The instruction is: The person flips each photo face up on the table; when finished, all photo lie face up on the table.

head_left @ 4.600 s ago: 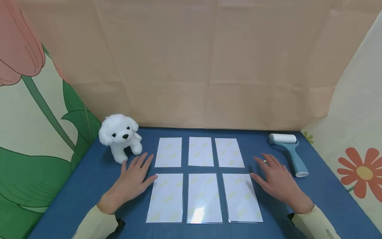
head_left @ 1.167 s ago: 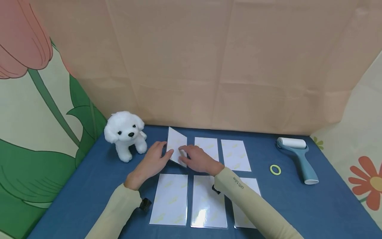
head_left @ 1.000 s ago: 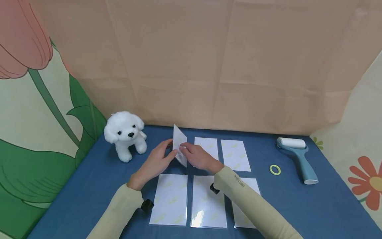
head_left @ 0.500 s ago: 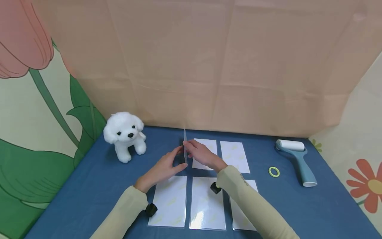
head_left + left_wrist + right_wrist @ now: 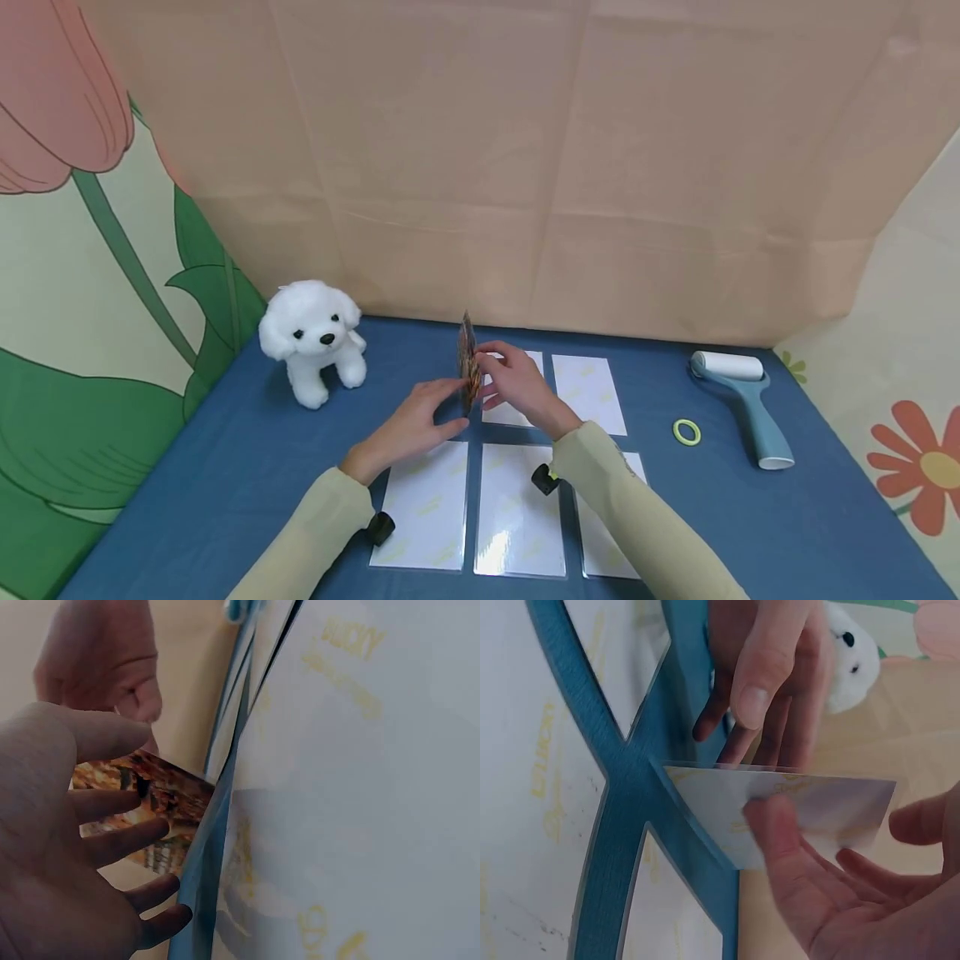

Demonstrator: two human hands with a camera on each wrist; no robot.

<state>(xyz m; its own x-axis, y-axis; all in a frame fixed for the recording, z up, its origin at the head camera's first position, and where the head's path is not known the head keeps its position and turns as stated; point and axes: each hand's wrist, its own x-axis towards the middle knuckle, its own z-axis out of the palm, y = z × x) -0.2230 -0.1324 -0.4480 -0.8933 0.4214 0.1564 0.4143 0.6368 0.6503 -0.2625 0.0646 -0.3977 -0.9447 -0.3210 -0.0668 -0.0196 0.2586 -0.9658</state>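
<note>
A laminated picture card [image 5: 467, 342] stands on edge at the back left of the card layout, tipped slightly past upright. Its brown-orange printed face shows in the left wrist view, its white back in the right wrist view. My left hand [image 5: 412, 421] is at the printed side, fingers loosely spread against or close to that face. On the white side, my right hand [image 5: 525, 387] lays a fingertip on the card, its other fingers loosely bent and apart. No pinch on the card is plain. Face-down cards [image 5: 588, 392] [image 5: 427, 500] lie around it.
To the left sits a white plush dog [image 5: 311, 342]. A blue-handled lint roller [image 5: 742, 408] and a small yellow-green ring [image 5: 686, 432] lie at the right on the blue tablecloth [image 5: 750, 517]. Brown paper [image 5: 525, 167] hangs behind the table.
Lying flat at first, the back-left card has been raised and turned rightward until its printed face shows. The yellow-green ring, earlier at the right hand's finger, lies on the table.
</note>
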